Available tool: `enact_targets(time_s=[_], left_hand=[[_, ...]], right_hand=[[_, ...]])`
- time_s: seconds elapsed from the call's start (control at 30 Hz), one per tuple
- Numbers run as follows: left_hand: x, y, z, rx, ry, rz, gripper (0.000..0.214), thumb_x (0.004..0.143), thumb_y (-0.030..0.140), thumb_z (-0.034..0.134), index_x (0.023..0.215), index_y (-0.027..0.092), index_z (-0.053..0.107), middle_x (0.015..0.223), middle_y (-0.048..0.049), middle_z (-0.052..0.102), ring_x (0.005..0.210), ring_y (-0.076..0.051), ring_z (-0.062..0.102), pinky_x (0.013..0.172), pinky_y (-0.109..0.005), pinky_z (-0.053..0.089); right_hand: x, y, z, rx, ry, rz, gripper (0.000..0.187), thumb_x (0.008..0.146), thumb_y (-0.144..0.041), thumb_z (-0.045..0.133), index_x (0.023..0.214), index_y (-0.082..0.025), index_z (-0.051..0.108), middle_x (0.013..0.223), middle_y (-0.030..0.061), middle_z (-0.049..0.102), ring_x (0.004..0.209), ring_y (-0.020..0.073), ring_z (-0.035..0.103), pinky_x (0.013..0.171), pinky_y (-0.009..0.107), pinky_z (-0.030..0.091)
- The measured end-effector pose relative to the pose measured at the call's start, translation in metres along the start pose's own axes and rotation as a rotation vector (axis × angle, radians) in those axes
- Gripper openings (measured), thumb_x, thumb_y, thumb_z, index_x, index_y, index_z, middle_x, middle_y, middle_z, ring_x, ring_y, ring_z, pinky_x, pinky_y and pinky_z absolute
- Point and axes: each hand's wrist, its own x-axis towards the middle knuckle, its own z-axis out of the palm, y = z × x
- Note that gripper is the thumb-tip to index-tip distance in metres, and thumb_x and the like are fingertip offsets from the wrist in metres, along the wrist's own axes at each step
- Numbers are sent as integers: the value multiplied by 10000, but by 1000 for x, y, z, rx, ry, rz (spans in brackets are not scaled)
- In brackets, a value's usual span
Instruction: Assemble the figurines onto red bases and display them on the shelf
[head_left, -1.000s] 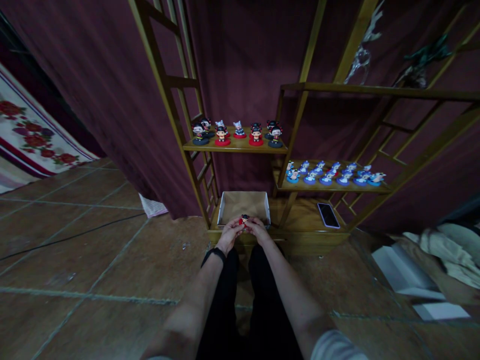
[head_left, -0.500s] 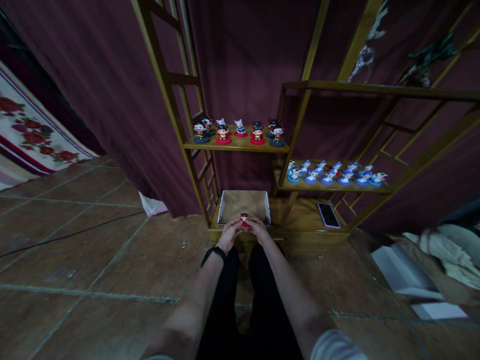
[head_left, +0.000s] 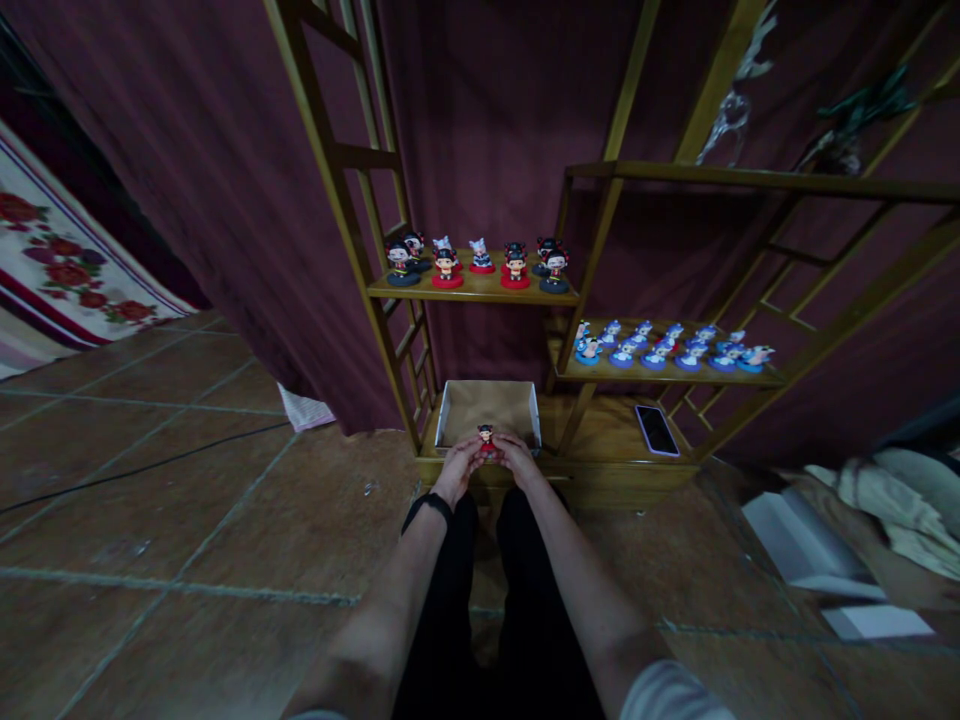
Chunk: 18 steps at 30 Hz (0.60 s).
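Observation:
A small black-haired figurine in red stands upright between my two hands, at the near side of a shallow open cardboard box. My left hand closes on its left side, with a dark band around the wrist. From the other side my right hand grips it too. Fingers cover the lower part of the figurine and some of its base. The box rests on the low wooden shelf in front of my knees.
Above the box, a wooden shelf carries several figurines on red and dark bases. Further right, a lower shelf bears several blue-and-white figurines. A phone lies on the bottom board. White box pieces lie on the floor at right.
The figurine has shifted very slightly to the left and up between my fingers. Both hands keep nearly the same place, and the shelves and box are unchanged.

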Motion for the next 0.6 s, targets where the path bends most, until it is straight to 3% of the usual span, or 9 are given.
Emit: enact_targets(time_s=[0.6], left_hand=[[2,-2,-1,-64,-12,7,145,691,100,670,836,113,668,724,-55,685,610,-95,624,585,-187,484]], right_hand=[[-4,-4,2,3,3,-12,197,635,-282,679,800,-175,669,592,-15,645,518,101,572,558,234,487]])
